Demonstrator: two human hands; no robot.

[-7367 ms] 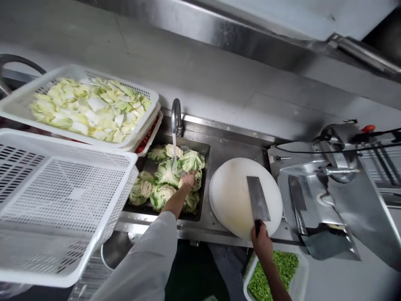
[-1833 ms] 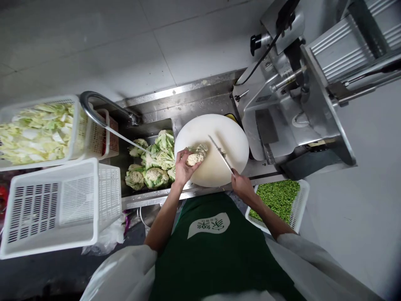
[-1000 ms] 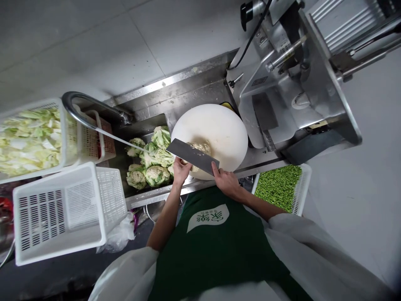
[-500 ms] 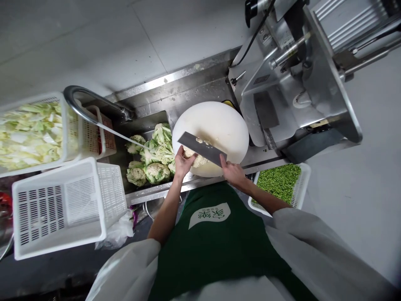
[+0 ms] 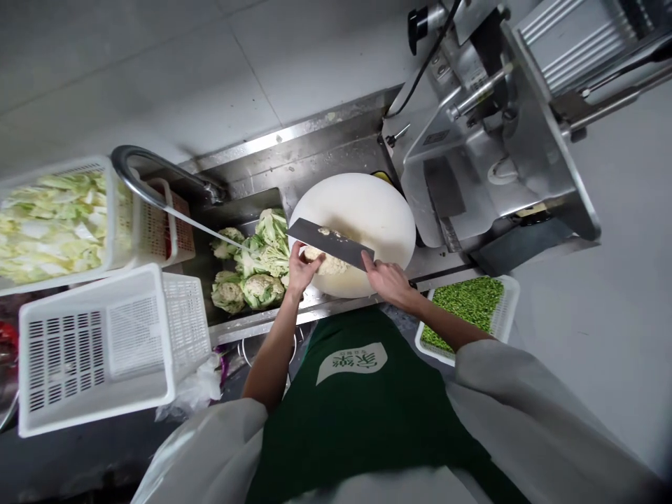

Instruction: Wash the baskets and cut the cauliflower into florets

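A round white cutting board (image 5: 367, 210) lies on the steel counter beside the sink. On its near edge rests a piece of cauliflower (image 5: 330, 264), which my left hand (image 5: 302, 267) grips from the left. My right hand (image 5: 387, 278) is closed round the handle of a cleaver (image 5: 330, 243). The flat blade lies tilted across the cauliflower, with a few crumbs on it.
The sink (image 5: 236, 210) holds several cauliflower heads (image 5: 257, 269) under a running tap (image 5: 157, 178). At left are a basket of cut cabbage (image 5: 52, 217) and an empty white basket (image 5: 99, 350). A tray of chopped green vegetable (image 5: 467, 311) sits lower right, a slicing machine (image 5: 498, 133) behind it.
Earlier my left hand reached into the sink and the cleaver lay on the board. A cauliflower piece came onto the board; over the last second the cleaver shifted slightly along it.
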